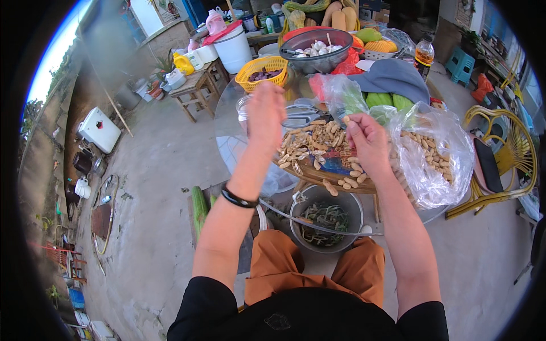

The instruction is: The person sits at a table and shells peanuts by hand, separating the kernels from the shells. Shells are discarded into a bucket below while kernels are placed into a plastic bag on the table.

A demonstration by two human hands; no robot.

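My right hand [369, 143] pinches a peanut [346, 120] between thumb and fingertips, above the right side of a heap of peanut shells [318, 138]. Blurred, my left hand [266, 115] hovers by a clear jar [242, 106], just in front of a yellow plastic basket [260, 70] of dark purple pieces. Its fingers look curled, but whether they hold anything is unclear. Several unshelled peanuts [352, 181] lie near the table's front edge. To the right, a clear plastic bag [439, 179] holds many more peanuts.
Grey-handled scissors [300, 120] lie behind the shells on the glass-topped table [228, 91]. Farther back are a bowl of garlic [318, 64], a grey cap [394, 79] and a bottle [424, 55]. Below stands a basin [357, 213] of wilted greens. A bamboo chair [518, 179] is at right.
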